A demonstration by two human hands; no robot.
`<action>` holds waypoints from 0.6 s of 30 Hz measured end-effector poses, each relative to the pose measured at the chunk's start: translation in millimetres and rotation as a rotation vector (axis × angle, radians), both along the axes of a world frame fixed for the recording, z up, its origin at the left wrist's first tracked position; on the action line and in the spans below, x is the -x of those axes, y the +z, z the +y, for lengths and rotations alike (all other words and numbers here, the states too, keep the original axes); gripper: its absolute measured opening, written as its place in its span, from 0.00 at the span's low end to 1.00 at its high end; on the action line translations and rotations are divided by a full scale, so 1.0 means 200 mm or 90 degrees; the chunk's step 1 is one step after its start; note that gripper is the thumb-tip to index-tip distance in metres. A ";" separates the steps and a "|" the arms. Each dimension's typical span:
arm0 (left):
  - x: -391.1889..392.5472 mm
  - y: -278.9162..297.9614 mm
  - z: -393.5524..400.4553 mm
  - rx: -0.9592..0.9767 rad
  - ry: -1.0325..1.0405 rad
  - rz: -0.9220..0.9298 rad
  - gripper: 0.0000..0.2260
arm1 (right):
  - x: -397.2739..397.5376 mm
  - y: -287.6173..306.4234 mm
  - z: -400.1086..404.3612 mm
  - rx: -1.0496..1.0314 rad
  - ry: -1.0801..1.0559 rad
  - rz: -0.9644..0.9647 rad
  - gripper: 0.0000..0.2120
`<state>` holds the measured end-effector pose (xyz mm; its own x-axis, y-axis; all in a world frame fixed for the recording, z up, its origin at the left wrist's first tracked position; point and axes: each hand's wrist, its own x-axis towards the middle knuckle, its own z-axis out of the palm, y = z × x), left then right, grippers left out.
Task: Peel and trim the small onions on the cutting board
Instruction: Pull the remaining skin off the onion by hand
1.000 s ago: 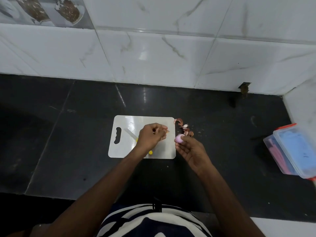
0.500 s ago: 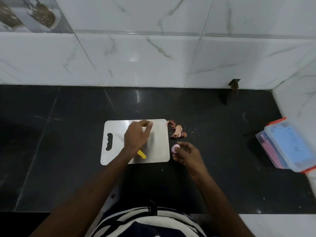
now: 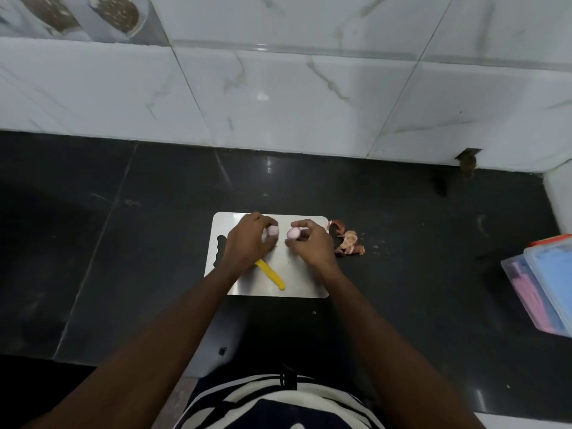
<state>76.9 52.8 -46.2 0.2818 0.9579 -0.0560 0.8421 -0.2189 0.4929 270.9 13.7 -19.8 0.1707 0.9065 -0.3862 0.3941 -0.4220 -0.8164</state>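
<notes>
Both hands over the cutting board (image 3: 306,283), a pale rectangle w/ a handle slot at its left end, lying on the black counter (image 3: 123,243) close to the tiled wall (image 3: 278,97). Left hand (image 3: 247,243) has its fingers curled round a small peeled onion (image 3: 273,231), pinkish-white, which pokes out at the fingertips above the board's top-middle. Right hand (image 3: 312,244) pinches a second peeled onion (image 3: 293,233) between thumb & fingers, just beside the first; the two onions are near each other but apart, a narrow gap between them. Can't tell if either onion touches the board or is held just above it.

Knife (image 3: 270,274) w/ a yellow handle lies on the board, handle running diagonally toward the board's near edge; its blade end is hidden under the left hand.

Onion skins (image 3: 348,239), brownish-pink, sit in a loose heap on the counter just off the board's right edge, w/ a few tiny flecks scattered to their right.

Far right, at the frame edge: a clear plastic box (image 3: 544,292) w/ a lid on & an orange clip at its far corner. Inside, seen through the plastic, something blue on the right side & something pink along the left; probably flat packets or sheets, too blurred to say
</notes>
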 end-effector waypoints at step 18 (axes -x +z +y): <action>-0.18 0.01 -0.19 -0.043 -0.202 -0.156 0.14 | -0.56 0.09 -0.33 0.021 0.051 -0.347 0.57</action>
